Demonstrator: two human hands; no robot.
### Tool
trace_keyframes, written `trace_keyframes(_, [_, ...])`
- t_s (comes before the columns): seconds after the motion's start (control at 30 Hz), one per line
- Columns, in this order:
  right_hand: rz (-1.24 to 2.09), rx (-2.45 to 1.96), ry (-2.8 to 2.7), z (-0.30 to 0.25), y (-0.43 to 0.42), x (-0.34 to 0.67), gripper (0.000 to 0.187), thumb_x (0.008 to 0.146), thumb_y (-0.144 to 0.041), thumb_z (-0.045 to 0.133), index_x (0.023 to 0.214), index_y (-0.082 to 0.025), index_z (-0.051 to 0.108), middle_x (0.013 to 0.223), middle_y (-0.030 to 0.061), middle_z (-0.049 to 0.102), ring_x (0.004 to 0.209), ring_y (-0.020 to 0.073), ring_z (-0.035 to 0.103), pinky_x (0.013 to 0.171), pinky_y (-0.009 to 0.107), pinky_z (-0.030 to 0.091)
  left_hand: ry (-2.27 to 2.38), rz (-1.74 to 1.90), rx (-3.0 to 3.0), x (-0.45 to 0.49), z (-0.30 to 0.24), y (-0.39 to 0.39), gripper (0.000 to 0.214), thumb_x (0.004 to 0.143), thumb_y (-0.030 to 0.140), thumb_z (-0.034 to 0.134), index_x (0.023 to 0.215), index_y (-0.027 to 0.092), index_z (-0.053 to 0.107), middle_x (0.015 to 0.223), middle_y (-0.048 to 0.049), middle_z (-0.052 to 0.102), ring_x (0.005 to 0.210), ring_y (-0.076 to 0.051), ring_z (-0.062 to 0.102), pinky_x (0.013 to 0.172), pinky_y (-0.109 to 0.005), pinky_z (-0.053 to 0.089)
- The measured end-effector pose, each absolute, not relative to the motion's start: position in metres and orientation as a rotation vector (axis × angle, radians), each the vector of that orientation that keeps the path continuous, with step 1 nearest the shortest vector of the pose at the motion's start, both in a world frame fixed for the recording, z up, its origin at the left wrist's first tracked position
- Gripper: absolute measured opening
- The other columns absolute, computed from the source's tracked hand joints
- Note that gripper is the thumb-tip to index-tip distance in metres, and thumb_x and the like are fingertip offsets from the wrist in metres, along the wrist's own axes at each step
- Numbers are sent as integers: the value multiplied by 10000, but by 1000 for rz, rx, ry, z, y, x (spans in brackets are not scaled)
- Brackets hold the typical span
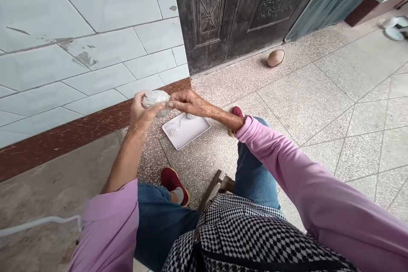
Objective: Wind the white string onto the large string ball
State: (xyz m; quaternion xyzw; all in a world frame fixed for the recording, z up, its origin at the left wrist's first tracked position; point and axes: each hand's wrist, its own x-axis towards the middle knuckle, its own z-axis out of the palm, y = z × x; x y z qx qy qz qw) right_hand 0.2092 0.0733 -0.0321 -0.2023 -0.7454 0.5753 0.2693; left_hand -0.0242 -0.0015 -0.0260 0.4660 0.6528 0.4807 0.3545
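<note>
My left hand (140,115) is wrapped round a white, glossy bundle of thin strands (155,97), holding it in front of the tiled wall. At the bundle's right end, my right hand (191,103) has its thumb and fingers pinched together on the strands; the exact spot they grip is too small to make out. Below the hands, a shallow white tray (191,132) lies on the floor. A few thin, pale strands (174,127) lie at its left side, and a small whitish thing at its far edge is partly hidden by my right hand.
White wall tiles (108,4) rise at the left and a dark carved door (223,17) stands ahead. By the door sits a pinkish oval object (276,58). A wooden stool (212,189) shows between my legs. A white cord (38,222) runs at lower left.
</note>
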Motion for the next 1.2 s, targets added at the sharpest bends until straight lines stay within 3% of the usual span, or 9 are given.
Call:
trace_keyframes(0.17, [1515,-420,-1879,-37,100,218,661,1286,-657,907,910,-220,585,802,-52,505,753,128,390,688,259,346,1569,1085,1154,-7,-10,-10,857,589,497,1099,1319,198,764,1192,-78,802,1159,-321,705,1047,-457,545])
trace_keyframes(0.27, [1509,-468,-1847,-36,103,223,676,1279,-691,909,912,-226,581,794,-46,529,748,133,383,691,267,363,1437,1094,1064,-1,-7,-12,852,608,501,1107,1329,193,774,1227,-98,826,1157,-314,727,1043,-449,574])
trace_keyframes(0.53, [1481,-710,-2012,-5,80,221,608,1276,-347,922,832,-232,522,794,-38,474,837,168,449,760,304,363,1368,929,1165,-1,-12,-15,934,573,573,1211,1362,213,866,1282,-118,902,1198,-385,837,964,-421,691])
trace_keyframes(0.67, [1465,-810,-2021,9,67,221,529,1291,-165,797,852,-227,507,837,-24,519,881,170,465,813,306,380,1361,1026,1114,-2,-24,-16,982,520,590,1254,1343,205,882,1197,-129,897,980,-340,845,706,-351,681])
trace_keyframes(0.77, [1463,-842,-2048,15,59,220,457,1279,-126,762,876,-213,565,845,-11,565,895,179,490,819,308,390,1390,962,1108,-4,-33,-18,915,545,597,1248,1287,209,878,1049,-99,855,820,-303,804,569,-323,624])
trace_keyframes(0.93, [1457,-822,-2065,6,62,216,463,1286,-109,739,869,-210,562,851,-16,548,883,161,464,828,311,387,1367,985,1117,-4,-37,-18,806,620,575,1230,1256,204,902,1064,-132,864,872,-338,842,677,-387,716])
trace_keyframes(1.07, [1468,-693,-1980,-24,88,212,489,1260,-203,865,894,-225,540,880,-40,495,873,146,441,807,307,385,1303,1063,1090,0,-28,-20,826,606,606,1236,1278,223,946,1166,-169,902,1014,-381,875,744,-389,738])
trace_keyframes(1.2, [1518,-590,-1869,-59,116,200,670,1221,-468,1005,871,-244,479,827,-79,430,784,120,372,733,286,345,1203,1085,1016,4,-22,-27,834,605,658,1219,1237,202,921,1191,-193,904,1095,-413,899,768,-383,748])
